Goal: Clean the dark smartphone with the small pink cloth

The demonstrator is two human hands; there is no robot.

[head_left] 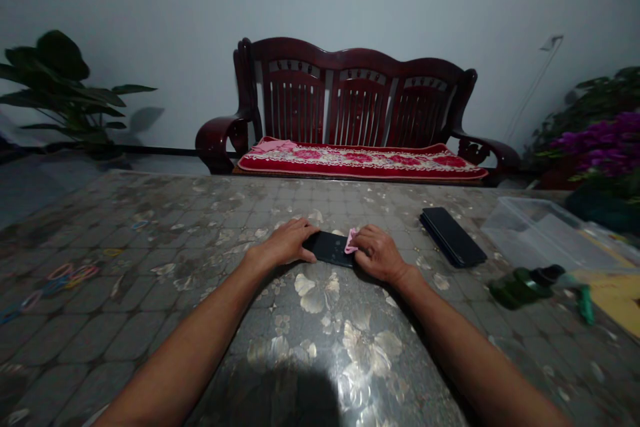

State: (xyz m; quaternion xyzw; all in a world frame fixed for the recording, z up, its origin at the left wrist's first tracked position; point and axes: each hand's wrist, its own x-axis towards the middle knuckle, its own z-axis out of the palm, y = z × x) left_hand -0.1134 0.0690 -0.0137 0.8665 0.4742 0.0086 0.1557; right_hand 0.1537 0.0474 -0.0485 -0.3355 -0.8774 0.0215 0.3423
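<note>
Head view: a black, rectangular, flat smartphone (327,250) lies on the grey table (320,327), which carries a tile-grid pattern with pale flowers. Its long axis runs left to right, with the right end slightly nearer the wearer. The upper face is smooth, with small faint marks right of its middle; the hands partly cover both ends. A small pink cloth (350,242) sits on the right part of this face. Patterned surface extends from the smartphone to the table's far edge, and toward the wearer between the forearms. On the right, well apart from the right hand, lie a black, rectangular folded case (453,236) and, beyond it, a clear plastic box (537,233); a green bottle (523,287) with a dark cap lies nearer. The left hand (286,242) is clamped on the smartphone's left end, thumb at the near edge, fingers at the far edge. The right hand (379,253) has its fingers curled, pinching the cloth against the smartphone. Both forearms extend forward and converge.
</note>
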